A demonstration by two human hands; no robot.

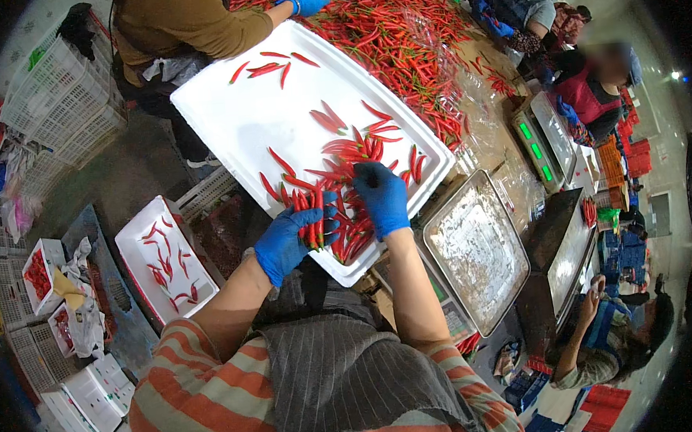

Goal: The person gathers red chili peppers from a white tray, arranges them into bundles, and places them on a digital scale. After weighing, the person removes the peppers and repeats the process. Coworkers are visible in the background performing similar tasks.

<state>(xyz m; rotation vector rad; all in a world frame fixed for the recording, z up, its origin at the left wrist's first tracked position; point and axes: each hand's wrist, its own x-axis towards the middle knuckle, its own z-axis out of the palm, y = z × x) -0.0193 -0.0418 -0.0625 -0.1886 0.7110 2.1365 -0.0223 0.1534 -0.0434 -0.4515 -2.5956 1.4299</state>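
Observation:
My left hand [285,243], in a blue glove, is closed around a small bundle of red chili peppers [311,218] that lie side by side. Close by on the right, my right hand [385,199], also blue-gloved with dark-stained fingertips, is over loose red chilies [348,150] with its fingers curled. Whether it grips a pepper is hidden. Both hands are at the near end of a white foam tray [239,118]. More chilies lie under and around them, and a few are scattered at the tray's far end.
Beyond the tray spreads a large heap of red chilies [383,47]. A scale with a worn metal pan [476,255] stands at right. A white foam box [131,247] with chilies sits lower left. A co-worker's gloved hand [309,3] is at the heap; other people work at right.

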